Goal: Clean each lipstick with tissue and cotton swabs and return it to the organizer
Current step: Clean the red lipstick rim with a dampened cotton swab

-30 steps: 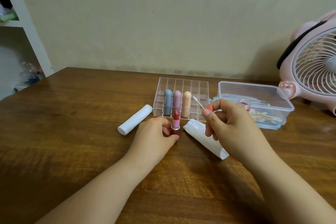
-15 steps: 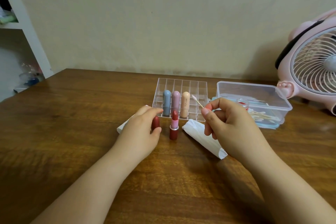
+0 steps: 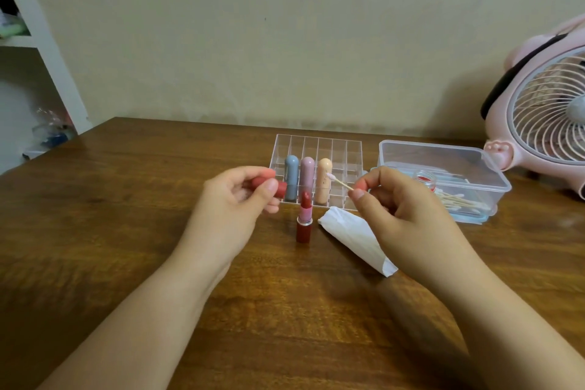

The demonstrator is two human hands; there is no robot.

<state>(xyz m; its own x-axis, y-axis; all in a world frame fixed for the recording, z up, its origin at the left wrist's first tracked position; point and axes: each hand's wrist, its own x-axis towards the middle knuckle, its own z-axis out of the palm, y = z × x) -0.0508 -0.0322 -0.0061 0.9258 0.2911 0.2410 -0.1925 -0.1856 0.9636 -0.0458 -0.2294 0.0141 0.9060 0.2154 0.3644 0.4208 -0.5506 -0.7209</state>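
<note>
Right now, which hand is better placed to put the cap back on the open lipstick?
Left. The left hand already holds the red cap above the lipstick; the right hand pinches a cotton swab.

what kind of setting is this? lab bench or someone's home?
Most likely a home, at a wooden table against a plain wall: a pink desk fan, a clear lipstick organizer, and a white shelf unit with household clutter.
</note>
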